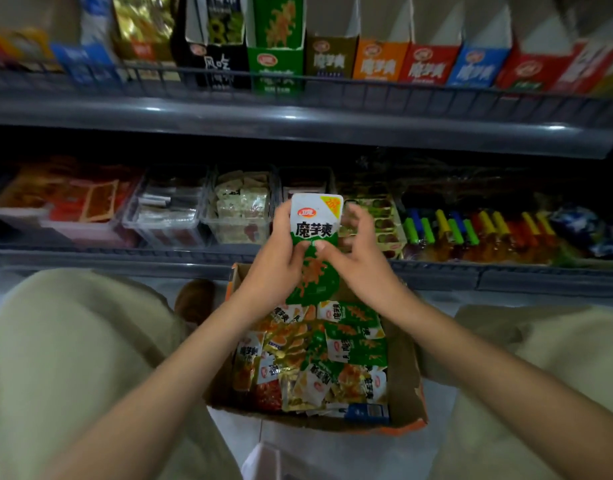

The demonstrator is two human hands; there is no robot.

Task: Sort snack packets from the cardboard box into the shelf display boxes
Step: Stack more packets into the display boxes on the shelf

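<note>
**Green stack in hand, plenty left in the box**

The shelf (298, 112) carries colour-coded boxes, with the green display box (275, 69) up top matching what's held. The cardboard box (405, 375) sits between the knees for easy reach. Left hand (281, 268) and right hand (360, 261) curl their fingers round the green packet stack (315, 233) above it, probably squaring it up.

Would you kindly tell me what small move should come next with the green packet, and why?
Probably raise the green packet toward the green display box on the upper shelf: the left hand and right hand grip it above the cardboard box, and its design seems to match that box.
</note>
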